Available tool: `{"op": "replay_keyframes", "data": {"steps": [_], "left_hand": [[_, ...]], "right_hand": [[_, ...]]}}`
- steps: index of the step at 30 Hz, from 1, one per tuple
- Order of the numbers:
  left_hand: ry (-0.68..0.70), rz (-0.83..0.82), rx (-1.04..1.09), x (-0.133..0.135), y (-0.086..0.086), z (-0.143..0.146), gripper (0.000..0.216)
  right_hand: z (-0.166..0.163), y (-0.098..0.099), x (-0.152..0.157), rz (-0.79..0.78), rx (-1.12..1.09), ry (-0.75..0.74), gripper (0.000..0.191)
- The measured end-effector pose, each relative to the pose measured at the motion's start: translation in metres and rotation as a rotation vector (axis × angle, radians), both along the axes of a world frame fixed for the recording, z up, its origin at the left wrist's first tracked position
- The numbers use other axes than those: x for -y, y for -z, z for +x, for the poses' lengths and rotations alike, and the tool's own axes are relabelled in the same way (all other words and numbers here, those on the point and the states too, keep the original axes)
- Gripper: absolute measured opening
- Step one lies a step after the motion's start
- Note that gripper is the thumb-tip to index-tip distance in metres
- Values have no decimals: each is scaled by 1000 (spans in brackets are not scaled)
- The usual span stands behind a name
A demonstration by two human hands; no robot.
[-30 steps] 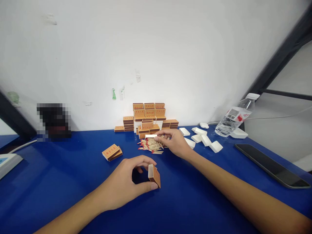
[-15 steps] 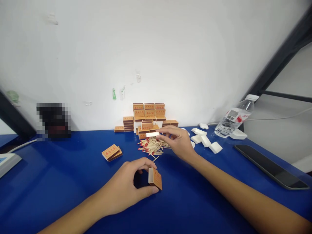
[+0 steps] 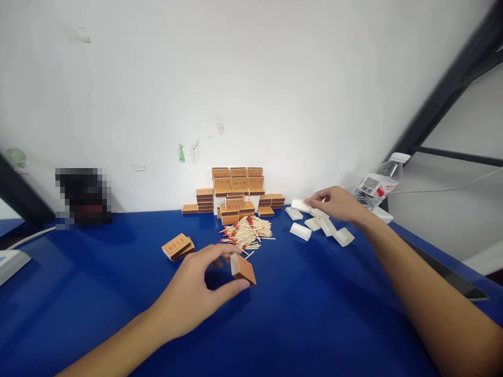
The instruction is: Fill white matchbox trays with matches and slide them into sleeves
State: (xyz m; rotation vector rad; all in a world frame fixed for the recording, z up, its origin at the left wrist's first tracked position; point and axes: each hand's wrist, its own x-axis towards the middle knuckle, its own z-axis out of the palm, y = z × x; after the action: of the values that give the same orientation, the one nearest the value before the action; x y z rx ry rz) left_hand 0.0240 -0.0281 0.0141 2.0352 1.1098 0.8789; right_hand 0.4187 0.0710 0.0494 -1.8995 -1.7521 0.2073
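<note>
My left hand (image 3: 198, 293) is closed on an orange matchbox sleeve (image 3: 242, 268), held between thumb and fingers just above the blue table (image 3: 98, 293). My right hand (image 3: 337, 204) reaches far right over a cluster of white inner trays (image 3: 301, 231) and pinches one white tray (image 3: 301, 204) at its fingertips. A loose heap of red-tipped matches (image 3: 247, 233) lies between the two hands. Behind the heap, orange matchboxes (image 3: 238, 191) are stacked against the white wall.
Two orange matchboxes (image 3: 177, 246) lie left of the matches. A plastic water bottle (image 3: 377, 183) lies at the right, with a dark phone (image 3: 448, 262) beyond my right forearm. A white device (image 3: 11, 260) sits at the left edge, next to a blurred dark object (image 3: 82, 196).
My right hand has moved from the match heap to the white trays at the right, carrying a white tray. My left hand has tilted the sleeve and shifted slightly up.
</note>
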Motion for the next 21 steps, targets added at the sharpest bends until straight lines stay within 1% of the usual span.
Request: {"op": "replay_keyframes", "data": {"steps": [2,4,5,6,7,8,9,10,11,12,13,15,17,19,21], "left_hand": [[-88,70,56,-3,-1,-2,44],[-157,128,119,-5,-1,-4,44],[-174,141,152,-5,-1,-4,44],[-179,143,183,-6,-1,-5,43],[-173,134,208,-6,-2,-5,43],[-163,119,222,-6,-2,-5,42],[-153,106,222,-6,-2,-5,42],[-146,99,209,-6,-2,-5,42],[-136,99,186,-6,-2,-5,42],[-122,110,156,-6,-2,-5,42],[-105,129,123,-6,-1,-5,42],[-75,191,62,-7,1,-5,41],[-71,286,21,-9,4,-5,40],[-94,412,-28,-12,5,-7,44],[-116,577,-137,-17,4,-12,51]], "right_hand": [[10,3,-2,-76,106,56,33],[12,5,-3,-140,200,127,30],[9,4,-3,-146,243,152,28],[4,4,-2,-120,269,156,27],[-5,3,-1,-67,263,128,26],[-17,3,1,-4,219,71,26],[-32,2,5,59,125,-19,27],[-50,3,11,66,-14,-153,29],[-69,4,18,22,-172,-287,35],[-90,5,26,-65,-330,-397,39],[-110,7,35,-140,-460,-471,42],[-144,9,54,-286,-619,-565,45],[-164,9,68,-371,-726,-625,45],[-166,8,70,-369,-753,-637,45],[-149,7,58,-280,-690,-597,47]]}}
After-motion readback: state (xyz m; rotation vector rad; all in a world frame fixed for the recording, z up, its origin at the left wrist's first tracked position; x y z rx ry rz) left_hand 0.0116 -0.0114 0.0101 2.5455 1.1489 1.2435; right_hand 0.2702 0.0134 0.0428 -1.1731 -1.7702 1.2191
